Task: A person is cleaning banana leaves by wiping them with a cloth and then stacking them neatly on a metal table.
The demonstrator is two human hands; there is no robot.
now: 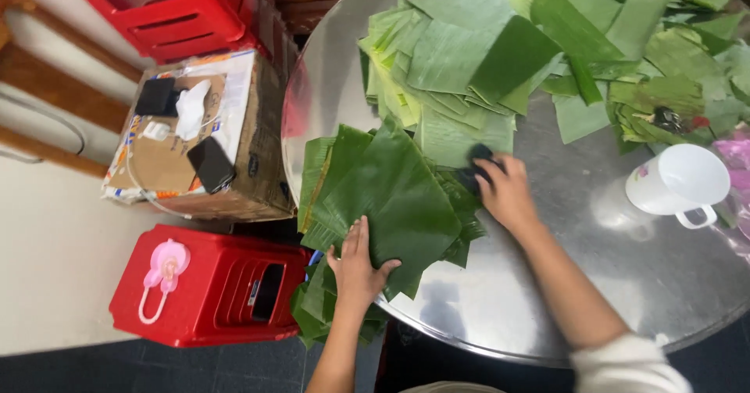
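On the shiny round steel table point(609, 284), hands hold a dark cloth point(473, 170) and press glossy leaves point(391, 198).

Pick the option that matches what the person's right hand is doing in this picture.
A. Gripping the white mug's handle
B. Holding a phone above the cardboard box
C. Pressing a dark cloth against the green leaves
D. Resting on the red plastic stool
C: the right hand clutches a dark cloth against the stack of banana leaves, while the white mug sits apart, untouched, on the metal table.
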